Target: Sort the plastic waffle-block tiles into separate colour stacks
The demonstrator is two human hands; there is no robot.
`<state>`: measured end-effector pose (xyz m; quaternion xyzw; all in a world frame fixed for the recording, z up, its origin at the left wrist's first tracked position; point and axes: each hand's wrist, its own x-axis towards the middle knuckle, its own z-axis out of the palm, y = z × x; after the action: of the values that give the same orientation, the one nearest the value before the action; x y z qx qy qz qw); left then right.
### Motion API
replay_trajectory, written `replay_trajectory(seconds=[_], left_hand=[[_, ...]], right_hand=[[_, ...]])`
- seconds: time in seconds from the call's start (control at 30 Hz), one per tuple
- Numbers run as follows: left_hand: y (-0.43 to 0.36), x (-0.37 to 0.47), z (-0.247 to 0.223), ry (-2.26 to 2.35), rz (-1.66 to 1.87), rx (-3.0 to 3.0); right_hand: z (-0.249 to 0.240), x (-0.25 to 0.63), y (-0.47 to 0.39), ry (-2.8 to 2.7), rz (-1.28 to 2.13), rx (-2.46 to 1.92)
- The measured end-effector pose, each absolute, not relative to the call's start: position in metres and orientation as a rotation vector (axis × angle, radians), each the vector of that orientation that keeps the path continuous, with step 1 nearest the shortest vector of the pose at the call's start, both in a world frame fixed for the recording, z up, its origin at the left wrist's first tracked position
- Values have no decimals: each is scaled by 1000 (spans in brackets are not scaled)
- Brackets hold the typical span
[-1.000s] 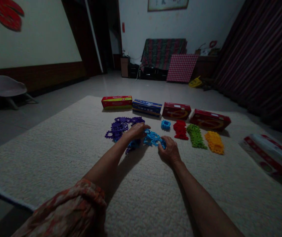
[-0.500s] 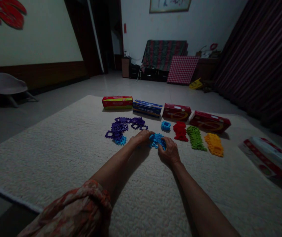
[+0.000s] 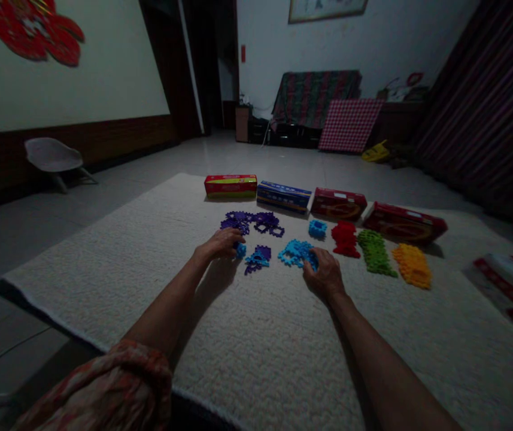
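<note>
My left hand (image 3: 222,244) is closed at the near left edge of the purple toothed pieces (image 3: 238,220), its fingertips on a light-blue toothed piece (image 3: 240,250) that they partly cover. My right hand (image 3: 325,272) grips the right side of a loose heap of light-blue toothed building pieces (image 3: 293,251). Between the hands lies a small group of purple and blue pieces (image 3: 258,258). A stacked blue piece (image 3: 317,228) sits just behind the heap.
To the right lie rows of red pieces (image 3: 345,239), green pieces (image 3: 376,253) and yellow pieces (image 3: 412,266). Behind stand a red-and-yellow box (image 3: 230,187), a blue box (image 3: 284,196) and two dark red boxes (image 3: 338,204). Everything rests on a pale mat (image 3: 256,335).
My left hand has moved left, from the light-blue heap to the blue piece near the purple ones. My right hand stays at the heap. The view has turned slightly left.
</note>
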<state>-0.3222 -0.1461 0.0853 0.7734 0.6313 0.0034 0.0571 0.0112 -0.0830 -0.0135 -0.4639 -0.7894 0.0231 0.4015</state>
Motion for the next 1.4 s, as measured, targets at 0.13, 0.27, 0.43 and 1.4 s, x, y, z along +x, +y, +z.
replay_trajectory(seconds=[0.13,0.27,0.43,1.4], left_hand=[[-150,-339,78,1891,-10,2361],[-146,-349,71,1868,89,2383],[-151,-358,70,2060,148,2321],[-112,-216,101,1508,477,2546]], right_hand=[[-15,12,-81,-1999,43,-1166],[-17,13,-79,-2002,35,-1163],[-18,13,-78,-1994,22,-1157],[-12,12,-82,-2006,98,-1170]])
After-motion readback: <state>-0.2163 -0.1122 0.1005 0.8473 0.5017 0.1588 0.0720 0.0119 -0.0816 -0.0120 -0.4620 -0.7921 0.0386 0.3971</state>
